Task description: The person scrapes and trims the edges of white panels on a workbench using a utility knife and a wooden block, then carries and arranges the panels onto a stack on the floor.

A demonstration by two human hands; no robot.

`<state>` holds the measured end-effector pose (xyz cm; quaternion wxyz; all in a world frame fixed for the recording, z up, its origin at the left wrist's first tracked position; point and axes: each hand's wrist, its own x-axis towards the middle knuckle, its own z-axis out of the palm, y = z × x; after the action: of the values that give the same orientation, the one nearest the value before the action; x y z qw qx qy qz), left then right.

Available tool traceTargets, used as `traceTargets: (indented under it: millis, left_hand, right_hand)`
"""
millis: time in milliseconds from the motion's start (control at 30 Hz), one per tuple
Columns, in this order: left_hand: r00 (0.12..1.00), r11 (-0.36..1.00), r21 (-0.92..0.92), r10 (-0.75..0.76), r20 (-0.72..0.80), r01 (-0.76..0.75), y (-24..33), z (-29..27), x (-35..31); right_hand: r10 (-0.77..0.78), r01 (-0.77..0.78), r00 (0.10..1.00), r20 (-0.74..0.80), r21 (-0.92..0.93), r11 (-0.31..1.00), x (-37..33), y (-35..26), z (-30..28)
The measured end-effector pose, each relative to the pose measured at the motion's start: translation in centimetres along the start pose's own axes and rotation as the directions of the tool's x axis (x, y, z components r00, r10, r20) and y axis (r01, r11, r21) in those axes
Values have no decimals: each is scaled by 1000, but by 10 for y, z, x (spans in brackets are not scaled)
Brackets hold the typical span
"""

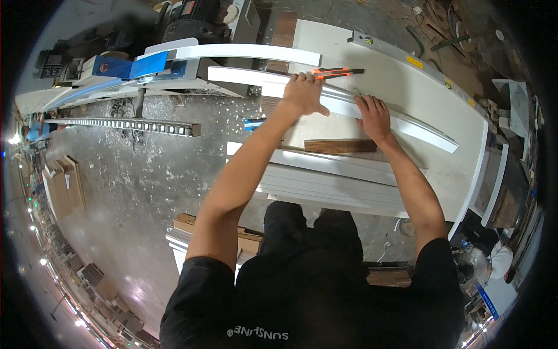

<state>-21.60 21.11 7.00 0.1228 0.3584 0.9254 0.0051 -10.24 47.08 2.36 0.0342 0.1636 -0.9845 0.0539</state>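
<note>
A long white profile strip (424, 133) lies at a slant across the pale worktable, its left end sticking out past the table's edge. My left hand (302, 95) is closed over it left of the middle, fingers on the far side and thumb on the near side. Further right along the same strip, my right hand (375, 120) grips it with bent fingers. Just beyond my left hand is an orange-and-black tool (334, 72) that looks like a utility knife. On the near side of the strip rests a brown wooden block (340, 146).
Several white profiles (331, 181) lie side by side along the table's near edge. A spirit level (401, 55) borders the far side. Another white bar (250, 52) reaches from a machine with blue parts (110, 67) at far left. White chips litter the concrete floor (157, 163).
</note>
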Motion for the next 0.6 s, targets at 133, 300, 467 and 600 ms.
traceTargets:
  millis: [133, 300, 467, 600]
  left_hand:
    - [933, 977, -203, 16, 359, 61, 9, -9, 19]
    - [996, 991, -131, -20, -83, 9, 10, 50, -16]
    - [989, 976, -204, 46, -141, -74, -1, 58, -23]
    - [918, 981, -179, 2, -398, -79, -57, 6, -16]
  right_hand:
    - [86, -85, 994, -61, 5, 996, -14, 7, 11]
    - [71, -72, 997, 10, 224, 972, -21, 12, -2]
    - [127, -169, 969, 214, 196, 966, -49, 36, 8]
    - [162, -207, 947, 278, 140, 968, -66, 43, 4]
